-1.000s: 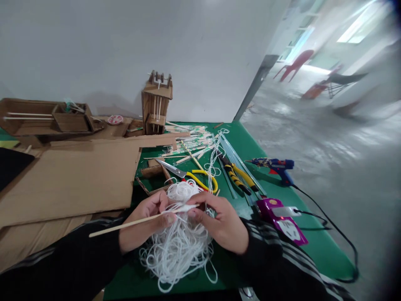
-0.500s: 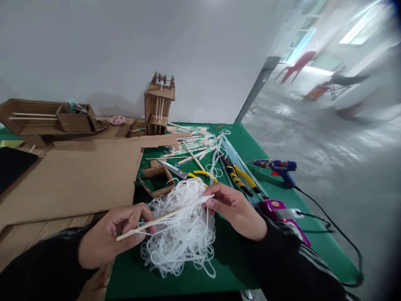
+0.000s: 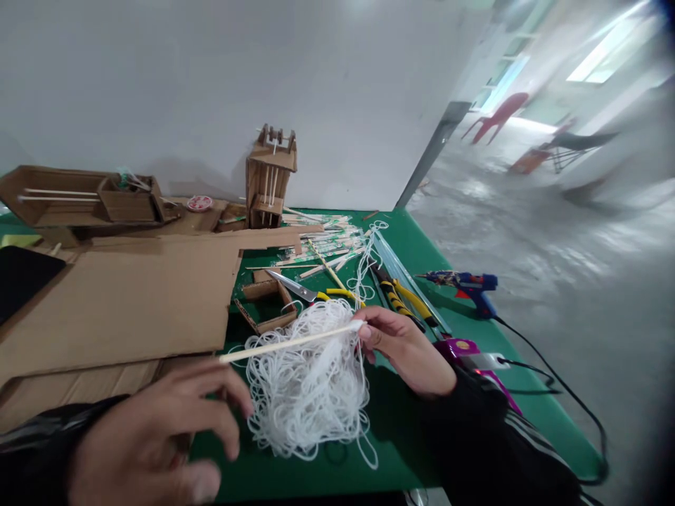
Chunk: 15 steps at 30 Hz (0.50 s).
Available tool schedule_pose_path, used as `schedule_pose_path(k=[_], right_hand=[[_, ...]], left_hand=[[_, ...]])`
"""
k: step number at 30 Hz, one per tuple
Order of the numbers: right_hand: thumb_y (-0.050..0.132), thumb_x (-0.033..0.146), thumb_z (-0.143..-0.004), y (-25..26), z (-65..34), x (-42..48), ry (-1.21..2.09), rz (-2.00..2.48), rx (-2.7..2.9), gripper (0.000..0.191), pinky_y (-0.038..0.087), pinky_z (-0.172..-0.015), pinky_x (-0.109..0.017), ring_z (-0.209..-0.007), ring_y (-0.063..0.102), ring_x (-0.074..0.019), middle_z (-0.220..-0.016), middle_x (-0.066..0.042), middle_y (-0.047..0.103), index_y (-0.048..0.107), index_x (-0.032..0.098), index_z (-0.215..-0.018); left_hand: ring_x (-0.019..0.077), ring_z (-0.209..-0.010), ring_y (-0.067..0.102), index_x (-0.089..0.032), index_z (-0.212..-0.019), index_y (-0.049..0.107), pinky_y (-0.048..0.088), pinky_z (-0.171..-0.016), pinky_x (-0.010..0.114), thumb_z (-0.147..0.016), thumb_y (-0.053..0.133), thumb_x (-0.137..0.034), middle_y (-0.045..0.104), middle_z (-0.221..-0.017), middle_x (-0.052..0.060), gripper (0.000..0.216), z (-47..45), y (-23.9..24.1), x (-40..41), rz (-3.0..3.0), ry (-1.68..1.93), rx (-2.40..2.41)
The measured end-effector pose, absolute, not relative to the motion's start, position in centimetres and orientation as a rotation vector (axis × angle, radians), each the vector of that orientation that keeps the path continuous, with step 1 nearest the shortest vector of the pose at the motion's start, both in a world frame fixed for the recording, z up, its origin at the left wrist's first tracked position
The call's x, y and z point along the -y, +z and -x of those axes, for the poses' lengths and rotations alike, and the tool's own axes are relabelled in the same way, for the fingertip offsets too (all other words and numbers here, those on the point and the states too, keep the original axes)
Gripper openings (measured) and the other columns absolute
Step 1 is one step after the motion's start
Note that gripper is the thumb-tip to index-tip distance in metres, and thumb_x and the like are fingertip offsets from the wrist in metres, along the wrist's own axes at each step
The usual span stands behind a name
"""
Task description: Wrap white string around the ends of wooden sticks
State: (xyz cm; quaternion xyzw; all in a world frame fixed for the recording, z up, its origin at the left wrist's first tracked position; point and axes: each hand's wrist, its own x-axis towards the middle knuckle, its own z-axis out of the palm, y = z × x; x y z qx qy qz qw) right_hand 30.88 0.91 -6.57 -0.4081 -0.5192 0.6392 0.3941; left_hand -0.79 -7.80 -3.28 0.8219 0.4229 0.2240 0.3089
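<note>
A pale wall [image 3: 342, 91] backs a green desk [image 3: 414, 237]; the string pile [image 3: 311, 393], at the near edge, serves as reference point for all positions below.

A thin wooden stick [image 3: 290, 342] lies at a slant above the string pile. The right hand [image 3: 406, 351], on the pile's right side, holds the stick by its right end in a narrow grip of thumb and fingers, over white string gathered there. This pinch probably prevents the string from slipping off the tip. The left hand [image 3: 163, 422], left of the pile, has a wide grip, fingers apart; contact with the stick's free end cannot be confirmed.

The scissors [image 3: 292, 284] lie directly behind the pile, presumably for short reach. The pliers [image 3: 406, 299] lie behind and right of it; the glue gun [image 3: 469, 282] lies farther right, likely so that its nozzle stays away from the string.

Containers: the long cardboard box [image 3: 131, 204], far left behind the pile, contains two pale rods in its long section and greenish-white pieces in its end compartment. The upright cardboard frame [image 3: 274, 156], behind the pile, contains vertical sticks.
</note>
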Motion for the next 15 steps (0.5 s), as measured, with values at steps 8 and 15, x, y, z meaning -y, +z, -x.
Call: schedule_pose_path(k=[8,15], right_hand=[[0.078,0.038,-0.074,-5.0,-28.9,0.1,1.646,1.026,1.331,0.02,0.037,-0.058,-0.025,-0.062,0.045,-0.0098,-0.074,0.001,0.058,0.073,0.019,-0.08],[0.077,0.034,-0.077,-4.7,-28.6,0.4,1.66,0.951,1.366,0.014,0.036,-0.055,-0.022,-0.061,0.043,-0.0086,-0.072,0.003,0.055,0.076,0.021,-0.083]], left_hand=[[0.025,-0.09,0.062,-0.023,-0.105,0.059,0.045,-0.074,0.035,-0.082,0.06,-0.052,0.068,-0.1,0.002,0.037,-7.4,-1.2,1.5,-2.369,0.446,-1.385],[0.0172,-0.065,0.06,-0.023,-0.08,0.055,0.034,-0.054,0.027,-0.087,0.053,-0.035,0.063,-0.073,-0.003,0.014,-9.2,-1.6,0.5,-2.322,0.34,-1.397]])
